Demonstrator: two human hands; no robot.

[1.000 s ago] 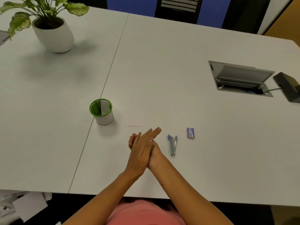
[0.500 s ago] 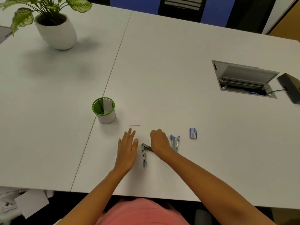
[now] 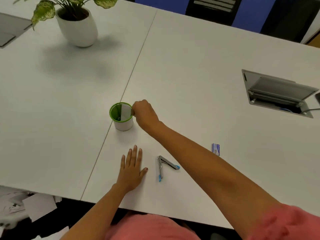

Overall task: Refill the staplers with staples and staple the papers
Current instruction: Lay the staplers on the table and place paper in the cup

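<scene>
A small metal stapler [image 3: 164, 166] with blue tips lies swung open in a V on the white table [image 3: 199, 75]. My left hand [image 3: 132, 168] rests flat beside it on the left, fingers spread, holding nothing. My right hand [image 3: 143, 113] reaches across to the right rim of a green-rimmed white cup [image 3: 123, 118]. Its fingers are curled at the edge of a white paper [image 3: 126, 111] standing inside the cup. Whether they pinch the paper or the rim is hidden. A small blue staple box [image 3: 216, 148] lies to the right, past my right forearm.
A potted plant [image 3: 76, 23] stands at the back left. An open cable hatch [image 3: 277, 94] is set into the table at the right. A seam [image 3: 131, 75] runs between the two tabletops. Loose papers [image 3: 20, 208] lie on the floor at the lower left.
My right hand left the open stapler and moved up-left to the cup's rim. My left hand stays flat on the table. The second stapler near the box is now out of sight.
</scene>
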